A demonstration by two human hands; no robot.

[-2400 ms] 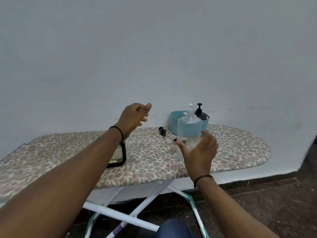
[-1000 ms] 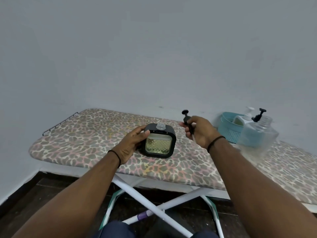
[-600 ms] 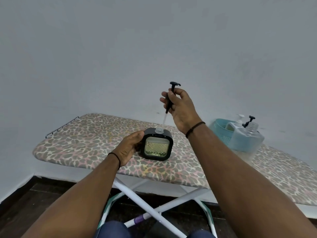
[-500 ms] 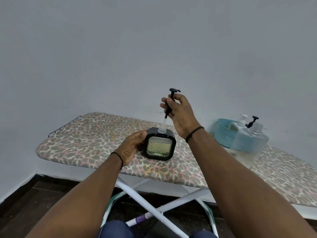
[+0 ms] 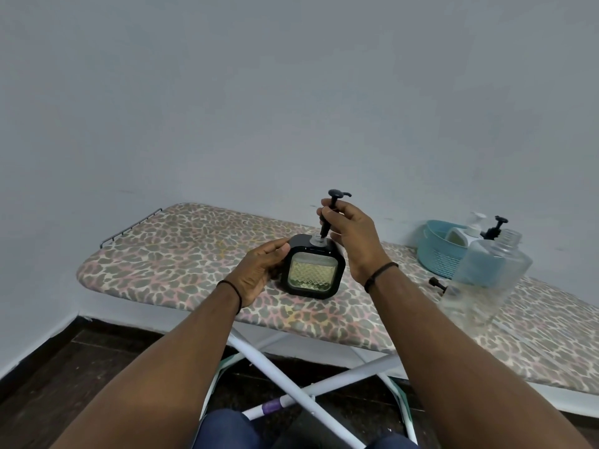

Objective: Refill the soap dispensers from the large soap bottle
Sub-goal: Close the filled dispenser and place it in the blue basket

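Observation:
A square black soap dispenser [image 5: 311, 268] with a yellowish patterned window stands on the leopard-print ironing board [image 5: 168, 254]. My left hand [image 5: 259, 270] grips its left side. My right hand [image 5: 351, 234] pinches the black pump [image 5: 330, 209], whose stem enters the dispenser's neck. The large clear soap bottle [image 5: 486, 273], nearly empty and without a cap, stands to the right on the board.
A blue basket [image 5: 436, 254] at the back right holds a white pump dispenser [image 5: 475, 226] and a black pump [image 5: 494, 226]. A small black part [image 5: 436, 283] lies by the large bottle. White board legs [image 5: 285, 377] cross below, over a dark floor.
My right hand picked up the black pump, lifted it over the dispenser and has lowered its tube into the neck. My left hand stayed on the dispenser's side.

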